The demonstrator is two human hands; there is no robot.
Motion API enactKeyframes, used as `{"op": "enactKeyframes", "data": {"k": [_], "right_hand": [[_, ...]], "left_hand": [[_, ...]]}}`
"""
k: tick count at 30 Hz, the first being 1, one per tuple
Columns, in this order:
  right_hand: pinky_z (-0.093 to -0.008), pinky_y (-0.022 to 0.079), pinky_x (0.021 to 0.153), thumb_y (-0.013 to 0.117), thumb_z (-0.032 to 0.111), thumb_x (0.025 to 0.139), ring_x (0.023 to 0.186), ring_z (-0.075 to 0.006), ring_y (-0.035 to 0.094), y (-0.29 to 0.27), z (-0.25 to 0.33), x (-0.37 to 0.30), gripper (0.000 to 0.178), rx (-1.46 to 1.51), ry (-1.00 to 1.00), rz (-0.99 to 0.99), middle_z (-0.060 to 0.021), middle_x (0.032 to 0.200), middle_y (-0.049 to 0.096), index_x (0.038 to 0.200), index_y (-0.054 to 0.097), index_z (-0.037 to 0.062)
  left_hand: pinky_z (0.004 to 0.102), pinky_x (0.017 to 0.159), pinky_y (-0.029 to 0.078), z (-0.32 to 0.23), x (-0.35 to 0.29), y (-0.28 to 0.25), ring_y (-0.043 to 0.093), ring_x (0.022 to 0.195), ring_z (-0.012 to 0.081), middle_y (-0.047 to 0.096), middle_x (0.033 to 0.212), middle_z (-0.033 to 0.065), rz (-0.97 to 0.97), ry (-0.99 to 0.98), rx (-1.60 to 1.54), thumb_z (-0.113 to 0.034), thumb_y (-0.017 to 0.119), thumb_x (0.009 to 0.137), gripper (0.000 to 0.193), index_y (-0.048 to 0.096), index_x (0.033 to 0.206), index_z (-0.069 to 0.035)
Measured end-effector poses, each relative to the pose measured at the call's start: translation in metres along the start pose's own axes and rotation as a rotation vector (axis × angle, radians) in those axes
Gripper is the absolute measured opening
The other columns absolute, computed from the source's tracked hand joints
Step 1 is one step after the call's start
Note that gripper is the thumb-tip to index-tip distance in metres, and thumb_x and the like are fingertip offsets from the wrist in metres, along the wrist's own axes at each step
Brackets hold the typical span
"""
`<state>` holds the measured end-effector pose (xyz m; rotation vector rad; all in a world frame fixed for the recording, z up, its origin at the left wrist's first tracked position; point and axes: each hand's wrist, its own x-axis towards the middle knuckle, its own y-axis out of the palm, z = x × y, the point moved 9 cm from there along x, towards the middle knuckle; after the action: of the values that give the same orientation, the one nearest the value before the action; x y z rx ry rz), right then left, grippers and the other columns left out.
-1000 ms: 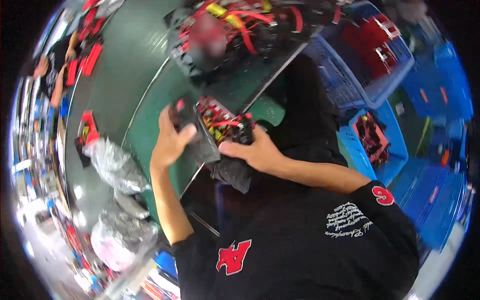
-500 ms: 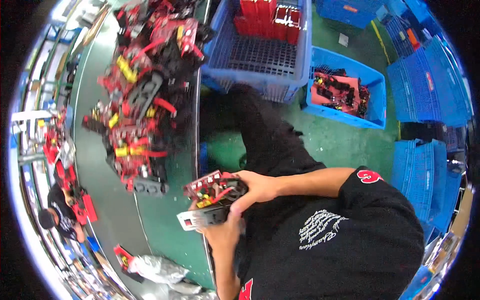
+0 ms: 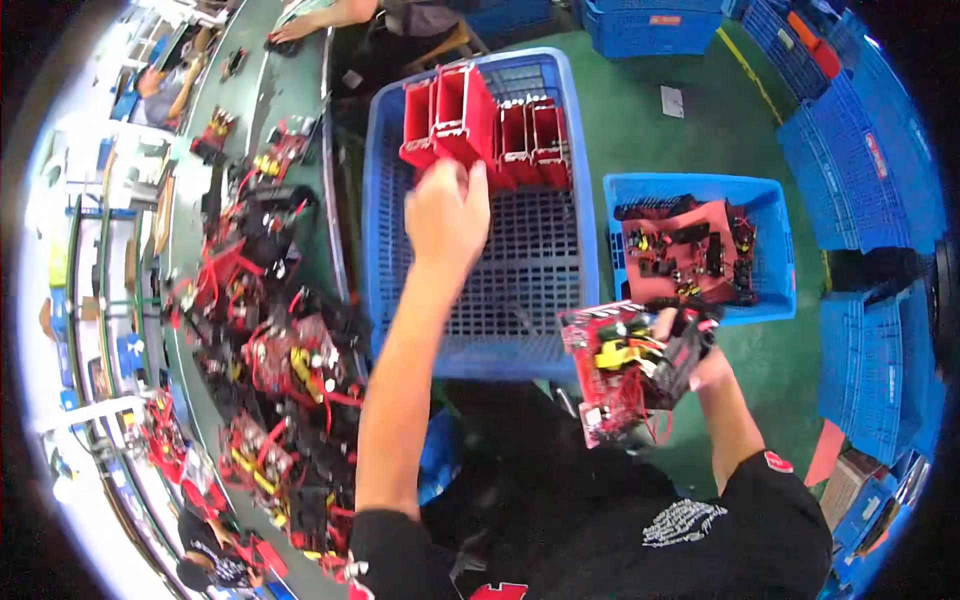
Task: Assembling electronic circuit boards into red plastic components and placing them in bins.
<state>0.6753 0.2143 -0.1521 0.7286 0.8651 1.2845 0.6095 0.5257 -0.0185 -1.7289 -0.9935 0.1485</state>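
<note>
My left hand (image 3: 448, 215) reaches into the blue plastic crate (image 3: 372, 250), its fingers closed at the near edge of a red rectangular housing (image 3: 452, 105). The housing is hollow and stands with others like it in the far part of the crate. My right hand (image 3: 708, 368) grips a circuit board assembly (image 3: 615, 365) with a red board, yellow parts, black parts and loose red wires. That assembly is tilted above the crate's near right corner. Some of the right fingers are hidden behind it.
Red and black electronic assemblies (image 3: 290, 360) are heaped on the green workbench (image 3: 205, 400) at left. A blue bin (image 3: 770, 270) right of the crate holds small black parts on pink sheets. Stacked blue crates (image 3: 860, 350) line the right side. Another person's hand (image 3: 300, 22) rests at the far bench.
The view has swung toward the crate. Both hands were together on the assembly by the bench; now my right hand alone carries it, and my left hand has moved to the red housing.
</note>
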Motion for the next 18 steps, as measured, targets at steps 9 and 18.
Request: {"op": "enactKeyframes", "data": {"k": [9, 18], "right_hand": [[-0.0320, 0.055, 0.071, 0.088, 0.013, 0.041, 0.079, -0.0204, 0.065, -0.028, -0.020, -0.039, 0.074, 0.060, 0.017, -0.402, -0.0080, 0.091, 0.063, 0.106, 0.053, 0.0010], [-0.0449, 0.052, 0.082, 0.074, 0.015, 0.058, 0.090, -0.0330, 0.064, 0.029, -0.021, 0.005, 0.048, 0.189, 0.038, 0.153, -0.0212, 0.095, 0.064, 0.100, 0.056, -0.0001]], "left_hand": [[0.0499, 0.077, 0.048, 0.062, 0.170, 0.119, 0.069, 0.080, 0.0320, 0.070, 0.083, 0.0152, 0.005, 0.048, 0.634, -0.023, 0.059, 0.072, 0.020, 0.073, 0.073, -0.008], [0.0380, 0.055, 0.047, -0.092, -0.027, -0.129, 0.059, 0.062, 0.0274, 0.054, 0.069, 0.0095, -0.273, 0.241, 0.469, -0.015, 0.066, 0.081, 0.014, 0.059, 0.074, -0.006]]}}
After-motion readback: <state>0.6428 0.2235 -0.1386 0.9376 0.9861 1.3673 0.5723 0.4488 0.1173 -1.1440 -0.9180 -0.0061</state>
